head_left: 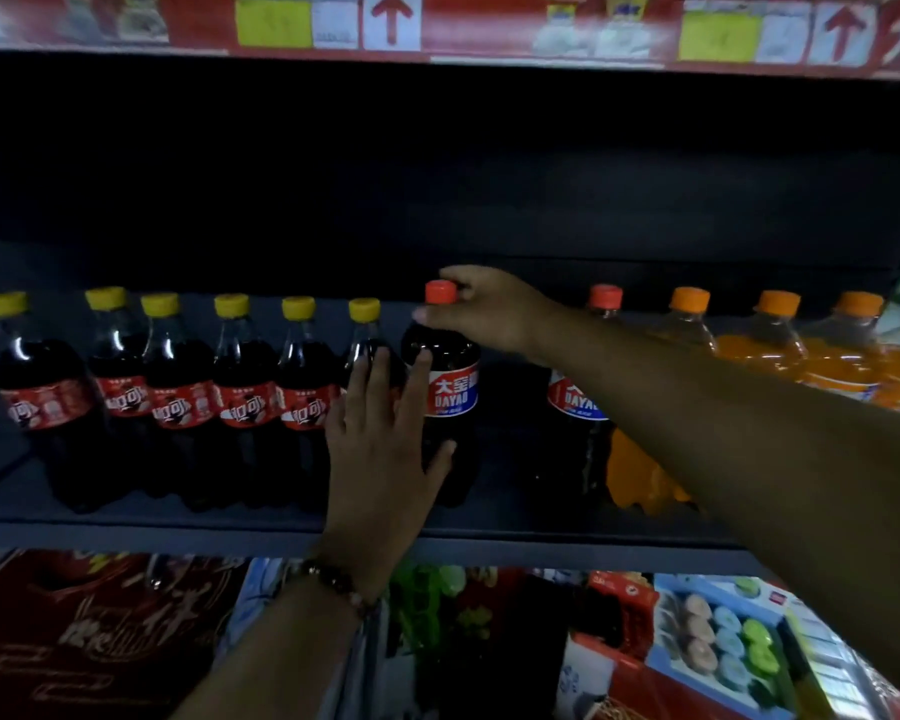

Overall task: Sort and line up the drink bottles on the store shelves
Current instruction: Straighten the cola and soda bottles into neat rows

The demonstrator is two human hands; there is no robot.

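A dark cola bottle with a red cap and a red-white-blue label (450, 392) stands upright on the dark shelf (178, 532). My right hand (484, 314) grips its neck just under the cap. My left hand (385, 439), fingers spread, lies flat against the bottle's left side and against the nearest yellow-capped cola bottle (366, 345). Several yellow-capped cola bottles with red labels (178, 392) stand in a row to the left. A second red-capped cola bottle (588, 387) stands to the right, partly hidden by my right arm.
Several orange soda bottles with orange caps (770, 345) fill the shelf's right end. A gap lies between the two red-capped bottles. The shelf's back is dark. Red price strips run along the upper shelf edge (437, 28). Boxed goods (723, 646) sit below.
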